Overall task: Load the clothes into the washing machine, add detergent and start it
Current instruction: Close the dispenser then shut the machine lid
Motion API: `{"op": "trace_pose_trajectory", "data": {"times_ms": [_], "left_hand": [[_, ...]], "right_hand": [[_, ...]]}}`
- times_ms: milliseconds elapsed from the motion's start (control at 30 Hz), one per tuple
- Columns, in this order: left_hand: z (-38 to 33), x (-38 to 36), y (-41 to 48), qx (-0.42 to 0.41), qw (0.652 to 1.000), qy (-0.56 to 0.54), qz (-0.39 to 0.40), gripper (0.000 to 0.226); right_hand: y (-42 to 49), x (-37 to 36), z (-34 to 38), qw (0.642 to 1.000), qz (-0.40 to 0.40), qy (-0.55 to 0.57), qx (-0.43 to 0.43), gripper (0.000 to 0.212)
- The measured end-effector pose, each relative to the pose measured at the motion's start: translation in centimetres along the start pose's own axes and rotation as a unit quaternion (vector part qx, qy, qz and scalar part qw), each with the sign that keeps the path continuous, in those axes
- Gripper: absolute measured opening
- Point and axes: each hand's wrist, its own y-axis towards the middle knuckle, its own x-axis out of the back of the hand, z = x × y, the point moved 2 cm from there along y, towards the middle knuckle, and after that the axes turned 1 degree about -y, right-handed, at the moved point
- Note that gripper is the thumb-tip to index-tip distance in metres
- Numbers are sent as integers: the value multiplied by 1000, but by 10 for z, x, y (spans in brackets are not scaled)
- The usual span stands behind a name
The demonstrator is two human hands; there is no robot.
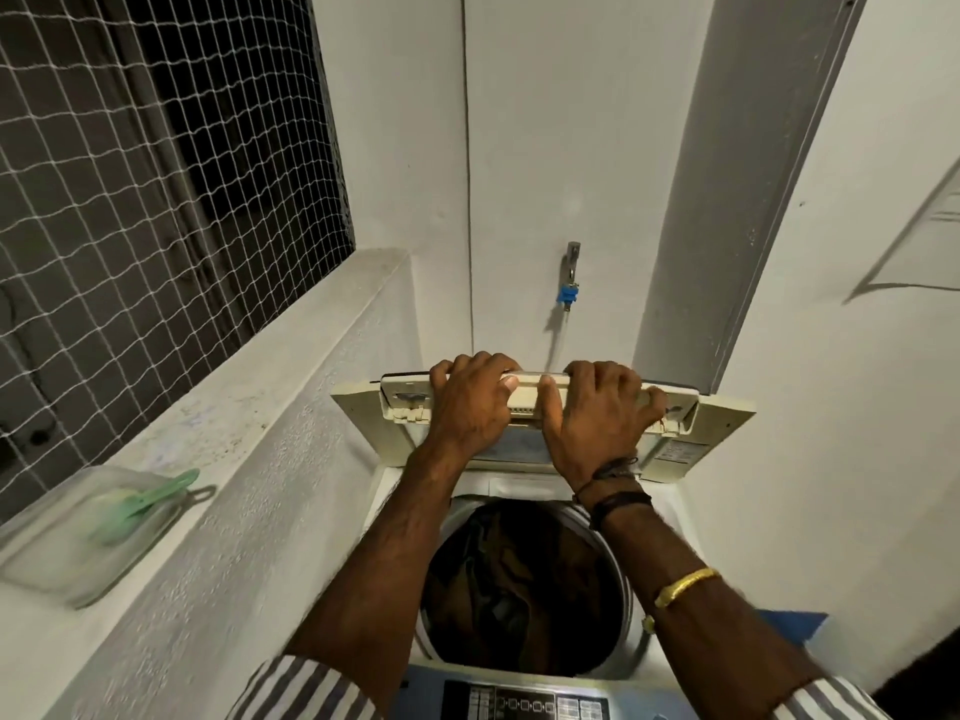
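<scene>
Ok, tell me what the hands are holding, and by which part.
Both hold the raised lid by its upper edge: the left hand left of centre, the right hand right of centre, fingers curled over it.

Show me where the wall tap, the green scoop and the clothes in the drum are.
wall tap (572, 254): head view, on its metal body.
green scoop (161, 493): head view, on its handle.
clothes (519, 579): head view, on the dark fabric in the middle of the pile.
</scene>
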Motion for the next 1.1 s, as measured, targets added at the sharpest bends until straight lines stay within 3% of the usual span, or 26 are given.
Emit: {"op": "trace_pose_trajectory", "data": {"times_ms": [400, 600, 900, 1100], "left_hand": [[-9, 11, -58, 10, 998, -25, 57, 29], [-6, 21, -69, 27, 989, -21, 147, 25], [-5, 23, -89, 66, 975, -88, 195, 22], [4, 14, -107, 109, 945, -147, 272, 29]], "right_hand": [[-30, 29, -14, 989, 105, -27, 99, 58], [-48, 31, -17, 988, 118, -30, 94, 60], [-80, 29, -26, 981, 172, -35, 79, 70], [-110, 35, -30, 980, 186, -23, 71, 68]]}}
